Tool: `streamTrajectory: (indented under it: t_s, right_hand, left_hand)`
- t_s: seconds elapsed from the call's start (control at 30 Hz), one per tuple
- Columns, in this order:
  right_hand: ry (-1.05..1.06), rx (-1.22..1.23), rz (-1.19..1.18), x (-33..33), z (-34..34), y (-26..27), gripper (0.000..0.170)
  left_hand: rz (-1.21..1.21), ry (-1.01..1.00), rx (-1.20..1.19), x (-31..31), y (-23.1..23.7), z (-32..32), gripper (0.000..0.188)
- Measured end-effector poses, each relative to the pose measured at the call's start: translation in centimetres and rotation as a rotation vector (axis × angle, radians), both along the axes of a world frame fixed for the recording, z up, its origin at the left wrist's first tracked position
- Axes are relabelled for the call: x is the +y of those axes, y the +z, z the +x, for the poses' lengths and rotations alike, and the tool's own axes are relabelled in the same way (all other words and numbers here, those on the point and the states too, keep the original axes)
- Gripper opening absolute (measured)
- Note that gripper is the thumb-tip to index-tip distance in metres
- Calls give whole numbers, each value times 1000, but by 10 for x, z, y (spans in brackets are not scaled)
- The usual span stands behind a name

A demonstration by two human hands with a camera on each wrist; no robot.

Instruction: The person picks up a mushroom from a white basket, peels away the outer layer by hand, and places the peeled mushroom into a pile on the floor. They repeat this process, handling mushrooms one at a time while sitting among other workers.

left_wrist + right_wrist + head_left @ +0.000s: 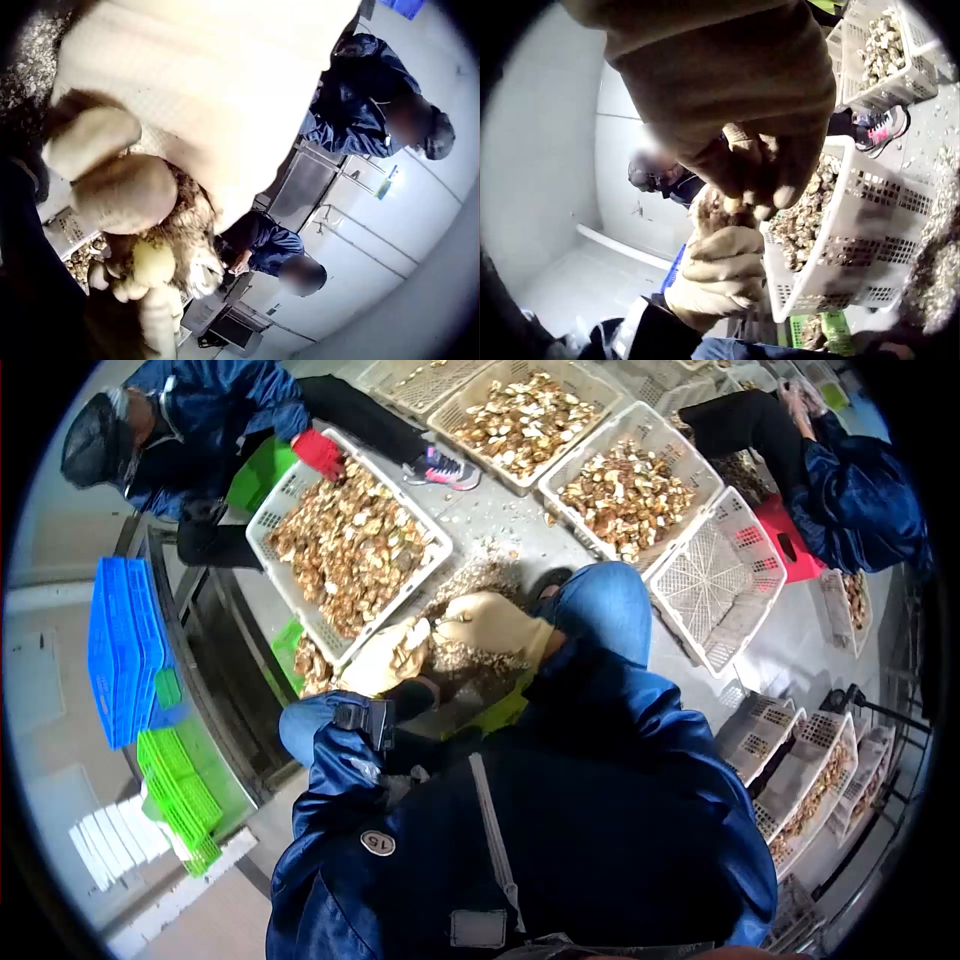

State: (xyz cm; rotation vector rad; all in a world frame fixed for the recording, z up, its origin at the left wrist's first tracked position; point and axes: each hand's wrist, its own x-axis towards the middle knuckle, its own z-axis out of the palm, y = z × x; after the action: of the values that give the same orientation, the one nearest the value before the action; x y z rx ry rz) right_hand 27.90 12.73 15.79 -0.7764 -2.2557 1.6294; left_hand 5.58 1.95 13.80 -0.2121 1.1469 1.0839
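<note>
Brown-and-cream mushroom-like piece (711, 211), uneven at its edge, stood between two hands in cream fabric gloves, low in front of the seated person in the blue jacket (620, 800). The left hand (385, 660) came in from the person's left, its forearm bent across the left knee and a small black device (365, 720) strapped at the wrist. Its fingers were curled over one another and clamped on the piece, which showed beyond the knuckles in the right wrist view.

The right hand (490, 622) reached in from the other side, between the knees, with its back to the head camera. Its fingers were bent, and in the right wrist view their tips lay at the piece, close against the left hand's grip; whether they pinched it could not be told, since glare and shadow hid the contact.

Both hands were just beside the near rim of the white perforated plastic basket (855, 229), which held many brown-and-cream pieces (350, 550) like the one gripped. A heap of small pale bits (478, 660) lay below the right hand, and a bright green plastic basket (836, 330) stood beside the white one.
</note>
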Motion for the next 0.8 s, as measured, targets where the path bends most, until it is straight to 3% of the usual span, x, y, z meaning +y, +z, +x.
streamTrajectory:
  t_s: [0.07, 0.1, 0.13, 0.17, 0.2, 0.23, 0.3, 0.33, 0.43, 0.47, 0.57, 0.63, 0.7, 0.73, 0.77, 0.8]
  right_hand:
    - [-95, -199, 375, -3, -3, -31, 23]
    - [-77, -399, 393, -4, 0, -22, 19]
    - [-49, -453, 326, -5, -2, -33, 20]
    - [-1, -419, 344, -6, -3, -25, 18]
    - [54, -385, 364, -7, -3, -16, 16]
    - [35, -347, 376, -7, -3, -22, 16]
    - [8, -261, 393, -12, -3, -38, 16]
    - [55, -312, 402, -10, -4, -37, 17]
    - [123, -311, 402, -11, -7, -43, 17]
    - [143, -338, 396, -13, -7, -37, 17]
    - [216, -417, 369, -17, -12, -28, 18]
    - [244, -391, 387, -22, -11, -33, 18]
    - [269, -397, 405, -24, -13, -32, 18]
    - [285, -399, 413, -26, -15, -30, 18]
    - [268, -372, 435, -28, -17, -30, 17]
    - [309, -379, 414, -28, -19, -30, 18]
  left_hand:
    - [332, -335, 268, 26, 2, -4, 30]
    - [388, -272, -183, 48, -29, -25, 33]
    - [226, -174, 138, 74, -14, -3, 36]
    - [307, -180, 156, 102, 26, 21, 38]
    - [464, -160, 99, 129, -4, 13, 36]
    - [579, -65, 29, 152, 14, 30, 37]
    - [776, -193, 234, 188, 46, 48, 54]
    - [934, -387, 618, 193, 60, 54, 55]
    - [936, -508, 821, 193, 53, 59, 42]
    - [714, -326, 305, 185, 43, 57, 42]
    - [553, -552, 564, 132, -3, 18, 48]
    - [474, -314, 584, 76, -31, -27, 38]
    - [227, -60, 571, 33, -65, -84, 28]
    - [132, -33, 717, 10, -88, -121, 25]
    - [132, 94, 664, -5, -96, -141, 23]
    - [-60, 85, 811, -9, -96, -162, 20]
